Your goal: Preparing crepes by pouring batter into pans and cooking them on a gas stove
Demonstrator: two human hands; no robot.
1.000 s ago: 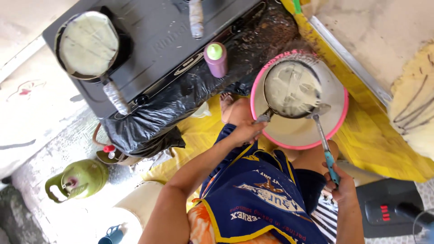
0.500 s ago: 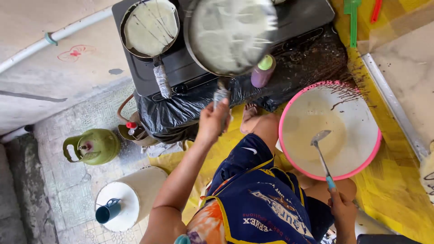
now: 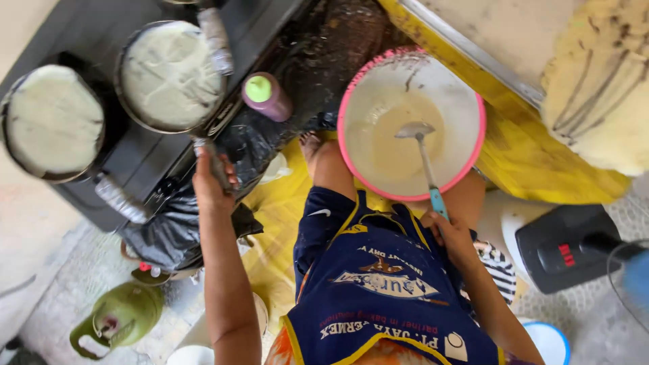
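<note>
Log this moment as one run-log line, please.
left hand: grips pan handle | right hand: holds ladle | ladle in batter bowl

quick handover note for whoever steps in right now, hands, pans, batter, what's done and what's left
Left hand: gripping the handle of the round dark pan, which sits on the black stove top, coated with pale batter.
Right hand: holding the blue handle of the metal ladle, its bowl resting in the batter.
Pink-rimmed white basin: between the knees, batter low in it.
Second round pan: on the stove, also coated.
Purple bottle with green cap: beside the stove.
Done: both pans coated.
Left: batter remains in the basin.
</note>
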